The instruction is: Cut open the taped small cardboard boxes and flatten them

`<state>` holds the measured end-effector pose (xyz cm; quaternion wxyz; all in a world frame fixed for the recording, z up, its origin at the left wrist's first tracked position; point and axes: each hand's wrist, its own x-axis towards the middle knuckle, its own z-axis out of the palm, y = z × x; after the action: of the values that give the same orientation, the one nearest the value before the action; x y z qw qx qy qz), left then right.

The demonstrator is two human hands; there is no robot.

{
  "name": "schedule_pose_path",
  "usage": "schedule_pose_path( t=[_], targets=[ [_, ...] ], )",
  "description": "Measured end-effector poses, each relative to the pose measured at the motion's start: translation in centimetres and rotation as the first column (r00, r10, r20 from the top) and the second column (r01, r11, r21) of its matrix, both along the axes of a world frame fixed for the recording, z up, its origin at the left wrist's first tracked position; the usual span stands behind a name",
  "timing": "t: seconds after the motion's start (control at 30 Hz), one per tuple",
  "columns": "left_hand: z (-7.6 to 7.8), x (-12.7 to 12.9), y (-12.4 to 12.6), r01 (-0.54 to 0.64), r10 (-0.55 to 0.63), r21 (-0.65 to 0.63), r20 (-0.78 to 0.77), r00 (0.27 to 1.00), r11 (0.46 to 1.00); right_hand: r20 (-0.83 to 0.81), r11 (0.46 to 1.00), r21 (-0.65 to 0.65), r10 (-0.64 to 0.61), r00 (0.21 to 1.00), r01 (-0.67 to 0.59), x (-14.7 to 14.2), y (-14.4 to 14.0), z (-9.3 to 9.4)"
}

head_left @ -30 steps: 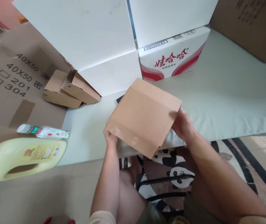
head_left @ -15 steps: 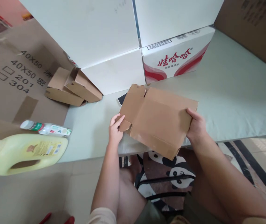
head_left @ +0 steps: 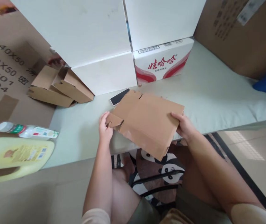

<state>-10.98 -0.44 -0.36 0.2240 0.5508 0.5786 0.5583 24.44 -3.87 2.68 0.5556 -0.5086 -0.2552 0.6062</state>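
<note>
At centre, over the near edge of the table:
box: flat brown cardboard box, unfolded, tilted, near corner hanging past the table edge
left hand: at 9 o'clock of the box, fingers pinching a small side flap that is bent up; grip clenched on the flap
right hand: at 3 o'clock of the box, thumb on top, fingers under; grip grasping the box's right edge
phone: dark screen, at 11 o'clock of the box, partly under its far corner
white cartons: stacked at 12 o'clock, one with red print
small folded boxes: at 10 o'clock, against the white stack
bottles: clear bottle lying at 9 o'clock, yellow jug just nearer
below: panda-print stool between the knees
</note>
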Motion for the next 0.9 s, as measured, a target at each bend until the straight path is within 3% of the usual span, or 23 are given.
schedule_pose_path(
  t=[0.1,0.2,0.27,0.33,0.4,0.47,0.6,0.67,0.77,0.83,0.9],
  targets=[
    [0.0,0.7,-0.1,-0.009,0.012,-0.019,0.132,0.991,1.000,0.042,0.993,-0.027,-0.116,0.992,0.117,2.4,-1.8,0.6],
    [0.1,1.1,-0.4,-0.042,0.050,-0.049,0.159,0.986,0.998,0.109,0.981,-0.026,-0.190,0.976,0.193,5.1,-5.1,0.7],
    [0.3,1.2,-0.6,-0.040,0.047,-0.052,0.146,0.988,0.998,0.208,0.942,0.026,-0.333,0.920,0.335,6.9,-7.3,0.8],
    [0.4,1.3,-0.7,-0.024,0.029,-0.036,0.141,0.990,0.999,0.316,0.867,0.116,-0.495,0.809,0.485,8.8,-8.3,1.2],
    [0.4,1.4,-0.6,-0.009,0.011,-0.014,0.134,0.991,1.000,0.406,0.807,0.186,-0.582,0.704,0.560,10.9,-7.3,2.5],
    [0.3,1.5,-0.5,-0.002,0.002,-0.004,0.113,0.994,1.000,0.487,0.793,0.209,-0.592,0.642,0.573,12.9,-3.8,4.5],
    [-0.1,1.6,0.0,0.009,-0.008,-0.026,0.041,0.999,1.000,0.671,0.847,0.119,-0.453,0.587,0.519,15.7,7.1,8.7],
    [-0.2,1.7,0.2,0.017,-0.017,-0.033,-0.002,1.000,0.999,0.766,0.895,0.020,-0.300,0.568,0.446,15.4,11.1,9.0],
    [-0.1,1.7,0.4,0.050,-0.052,-0.024,-0.054,0.997,0.998,0.886,0.958,-0.096,-0.041,0.462,0.270,12.3,11.8,5.8],
    [0.1,1.7,0.3,0.084,-0.085,-0.012,-0.068,0.994,0.996,0.941,0.980,-0.151,0.103,0.322,0.130,9.4,9.3,2.2],
    [0.2,1.7,0.0,0.106,-0.106,-0.003,-0.076,0.991,0.994,0.974,0.986,-0.168,0.163,0.159,0.015,7.2,6.2,-1.3]
  ],
)
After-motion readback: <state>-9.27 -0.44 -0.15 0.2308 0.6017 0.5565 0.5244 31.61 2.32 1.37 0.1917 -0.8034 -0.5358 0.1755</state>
